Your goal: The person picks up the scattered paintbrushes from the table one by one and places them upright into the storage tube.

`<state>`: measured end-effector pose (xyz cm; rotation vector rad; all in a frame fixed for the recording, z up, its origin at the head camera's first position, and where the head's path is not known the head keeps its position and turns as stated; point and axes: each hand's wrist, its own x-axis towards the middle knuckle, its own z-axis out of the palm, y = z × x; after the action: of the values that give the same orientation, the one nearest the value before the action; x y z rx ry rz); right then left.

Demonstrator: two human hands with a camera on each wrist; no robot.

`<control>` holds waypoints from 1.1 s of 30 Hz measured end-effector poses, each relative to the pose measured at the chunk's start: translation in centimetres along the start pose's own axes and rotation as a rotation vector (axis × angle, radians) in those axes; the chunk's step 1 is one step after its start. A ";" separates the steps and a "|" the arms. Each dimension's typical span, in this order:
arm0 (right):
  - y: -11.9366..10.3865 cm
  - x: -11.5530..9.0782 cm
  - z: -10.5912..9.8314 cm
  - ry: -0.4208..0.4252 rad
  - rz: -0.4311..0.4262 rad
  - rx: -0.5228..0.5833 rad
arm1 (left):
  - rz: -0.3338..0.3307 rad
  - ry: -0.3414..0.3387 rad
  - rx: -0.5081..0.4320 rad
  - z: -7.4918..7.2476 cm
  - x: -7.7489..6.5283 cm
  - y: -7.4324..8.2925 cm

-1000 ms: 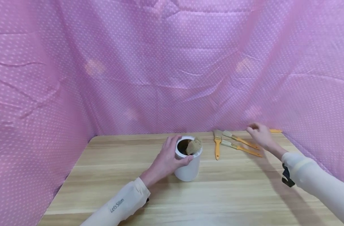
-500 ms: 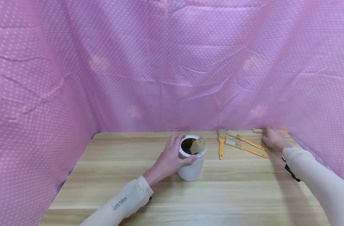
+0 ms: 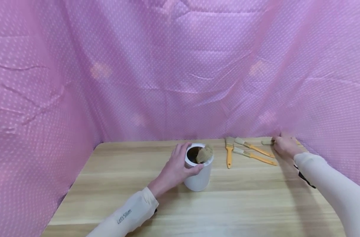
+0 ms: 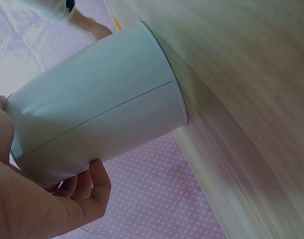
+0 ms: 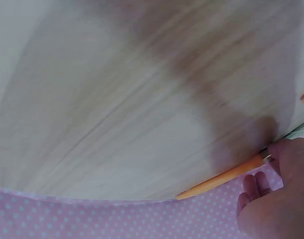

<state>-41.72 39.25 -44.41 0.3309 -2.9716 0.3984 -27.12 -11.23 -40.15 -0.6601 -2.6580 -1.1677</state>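
Observation:
My left hand (image 3: 175,168) grips the rim of a white cylindrical canister (image 3: 197,181), thumb on the near side and fingers round the far side. In the left wrist view the canister (image 4: 97,104) stands on its base on the table. Pale bristles of a paintbrush (image 3: 204,154) stick up out of its dark inside. At the table's far right corner, my right hand (image 3: 286,146) pinches another paintbrush (image 3: 267,142) near its metal ferrule. In the right wrist view the orange handle (image 5: 221,181) of that brush lies along the table edge.
Three more orange-handled brushes lie between the canister and my right hand: an upright one (image 3: 228,154), a slanted one (image 3: 258,149) and a lower one (image 3: 256,158). Pink dotted cloth (image 3: 180,82) hangs round the wooden table (image 3: 123,184) at the back and sides.
My right hand has moved right, past the three loose brushes, to the far corner brush and taken hold of it. My left hand stays on the canister.

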 end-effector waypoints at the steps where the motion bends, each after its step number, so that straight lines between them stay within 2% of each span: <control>1: 0.1 -0.1 0.1 0.004 -0.056 -0.056 | -0.006 0.001 -0.003 0.1 -0.2 -0.1; 4: 0.6 -0.3 0.6 0.008 -0.173 -0.175 | -0.018 0.011 -0.007 0.4 -0.5 -0.4; 8: 1.1 -0.3 1.2 -0.019 -0.227 -0.230 | -0.016 0.027 -0.006 0.5 -0.7 -0.6; 12: 1.1 -0.2 0.9 -0.009 -0.254 -0.253 | -0.009 0.028 -0.002 0.5 -0.6 -0.5; 15: 0.8 0.0 0.3 0.050 -0.279 -0.243 | -0.005 0.023 -0.011 0.3 -0.5 -0.5; 19: -0.5 0.4 -1.0 0.148 -0.318 -0.210 | -0.002 0.012 -0.066 -0.2 -0.2 -0.3; 23: -2.5 0.8 -2.4 0.176 -0.327 -0.117 | -0.006 -0.001 -0.116 -0.6 0.0 -0.1; 30: -7.9 1.1 -2.9 0.207 -0.219 0.285 | -0.014 -0.012 -0.129 -0.3 0.1 -0.1; 33: -10.5 1.0 -3.3 0.211 -0.212 0.369 | -0.022 -0.011 -0.131 -0.3 0.1 0.0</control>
<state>-39.96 30.06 -38.56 0.5934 -2.6137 0.8952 -27.24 -11.42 -39.94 -0.6614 -2.6207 -1.3576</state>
